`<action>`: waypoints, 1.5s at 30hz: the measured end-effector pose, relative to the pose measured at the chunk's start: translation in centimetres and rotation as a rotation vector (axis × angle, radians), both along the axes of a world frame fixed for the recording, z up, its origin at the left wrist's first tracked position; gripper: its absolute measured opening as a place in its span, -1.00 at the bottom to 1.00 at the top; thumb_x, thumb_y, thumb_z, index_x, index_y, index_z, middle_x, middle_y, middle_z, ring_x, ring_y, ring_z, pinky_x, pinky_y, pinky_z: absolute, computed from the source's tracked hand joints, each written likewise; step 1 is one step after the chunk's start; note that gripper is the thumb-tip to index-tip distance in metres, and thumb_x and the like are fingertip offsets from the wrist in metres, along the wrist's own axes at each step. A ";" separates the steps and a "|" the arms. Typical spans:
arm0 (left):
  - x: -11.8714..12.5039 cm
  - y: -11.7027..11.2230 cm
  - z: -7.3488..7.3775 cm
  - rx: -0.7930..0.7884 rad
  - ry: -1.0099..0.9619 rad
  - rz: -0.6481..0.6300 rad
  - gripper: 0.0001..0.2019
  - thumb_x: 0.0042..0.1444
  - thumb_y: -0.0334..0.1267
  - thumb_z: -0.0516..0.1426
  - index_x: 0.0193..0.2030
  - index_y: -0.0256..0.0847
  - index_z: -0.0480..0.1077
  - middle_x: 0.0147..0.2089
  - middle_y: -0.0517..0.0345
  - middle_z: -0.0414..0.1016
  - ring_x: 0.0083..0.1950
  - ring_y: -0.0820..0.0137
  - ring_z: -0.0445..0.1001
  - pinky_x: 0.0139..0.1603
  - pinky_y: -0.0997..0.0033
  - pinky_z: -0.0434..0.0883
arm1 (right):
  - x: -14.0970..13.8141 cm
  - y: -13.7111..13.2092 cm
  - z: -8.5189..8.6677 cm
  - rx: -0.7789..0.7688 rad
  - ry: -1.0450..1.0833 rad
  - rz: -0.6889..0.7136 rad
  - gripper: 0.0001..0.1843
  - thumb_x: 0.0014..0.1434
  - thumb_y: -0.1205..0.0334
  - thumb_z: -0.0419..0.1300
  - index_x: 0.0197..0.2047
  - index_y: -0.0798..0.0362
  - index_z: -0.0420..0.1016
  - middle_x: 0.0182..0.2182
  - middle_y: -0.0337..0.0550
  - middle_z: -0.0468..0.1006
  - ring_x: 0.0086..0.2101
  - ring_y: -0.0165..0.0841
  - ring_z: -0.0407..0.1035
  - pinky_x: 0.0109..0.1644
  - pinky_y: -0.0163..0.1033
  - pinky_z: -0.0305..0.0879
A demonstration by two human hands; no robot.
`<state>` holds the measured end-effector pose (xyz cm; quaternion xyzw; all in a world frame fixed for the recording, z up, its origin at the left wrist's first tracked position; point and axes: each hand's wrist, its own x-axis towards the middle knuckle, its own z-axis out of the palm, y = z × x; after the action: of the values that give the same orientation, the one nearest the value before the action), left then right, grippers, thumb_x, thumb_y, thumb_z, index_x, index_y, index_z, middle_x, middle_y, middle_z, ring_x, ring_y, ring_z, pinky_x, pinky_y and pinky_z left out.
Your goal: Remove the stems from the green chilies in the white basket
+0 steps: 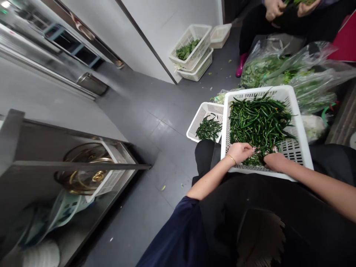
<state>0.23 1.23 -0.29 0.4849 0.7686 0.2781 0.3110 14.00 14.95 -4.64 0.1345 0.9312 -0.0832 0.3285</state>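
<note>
A white plastic basket point(302, 148) rests on my lap, heaped with long green chili peppers point(258, 120). At its near left side my left hand point(240, 152), wearing a thin gold bracelet, is closed in a pinch over the peppers; whatever lies between the fingertips is too small to make out. My right hand point(275, 162) is curled just to the right, its fingertips down among the peppers and partly hidden. Small green stem bits point(253, 161) lie between the two hands.
A smaller white basket point(191, 129) with green chilies stands left of my knees. Beyond are plastic bags of leafy greens point(261, 70), stacked white baskets point(204, 33) and another person's hands point(274, 9) holding greens. A metal shelf point(83, 165) with bowls stands at left.
</note>
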 end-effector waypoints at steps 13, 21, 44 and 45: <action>-0.2 -1.4 -1.9 -0.163 -0.190 0.066 -0.70 0.01 -0.08 0.12 -0.22 -0.27 0.45 -0.54 0.26 0.40 -0.49 0.54 0.36 -0.38 0.56 0.31 | 1.4 4.5 1.1 0.031 0.137 -0.119 -0.70 0.13 0.20 -0.05 -0.33 0.08 0.50 -0.30 0.01 0.54 -0.29 -0.24 0.41 -0.33 -0.26 0.19; 0.7 -1.5 -1.6 -0.189 -0.571 0.183 -0.81 0.06 -0.21 0.13 -0.28 -0.32 0.39 -0.52 0.25 0.38 -0.57 0.62 0.33 -0.57 0.64 0.24 | -1.6 0.7 -0.5 0.006 0.130 -0.210 -0.68 0.09 0.14 0.03 -0.28 0.14 0.54 -0.24 0.11 0.55 -0.25 -0.18 0.43 -0.32 -0.24 0.22; 0.5 0.1 -2.9 -0.165 -0.718 0.360 -0.86 0.06 -0.26 0.14 -0.38 -0.32 0.35 -0.49 0.23 0.38 -0.55 0.64 0.35 -0.59 0.68 0.32 | 0.3 4.4 -0.2 0.047 0.276 -0.382 -0.62 0.15 0.10 -0.05 -0.30 0.10 0.53 -0.31 0.06 0.56 -0.27 -0.19 0.43 -0.30 -0.24 0.23; 0.5 0.2 -3.0 -0.167 -0.717 0.361 -0.88 0.07 -0.28 0.14 -0.37 -0.32 0.35 -0.49 0.24 0.38 -0.55 0.64 0.35 -0.59 0.68 0.32 | 0.4 4.4 -0.2 0.094 0.246 -0.368 -0.62 0.15 0.09 -0.04 -0.28 0.13 0.53 -0.27 0.13 0.55 -0.24 -0.14 0.43 -0.28 -0.20 0.24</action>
<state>0.70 1.44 -3.27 0.1878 0.7042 0.4161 0.5437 14.40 19.35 -4.80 0.3059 0.9269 -0.1141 0.1849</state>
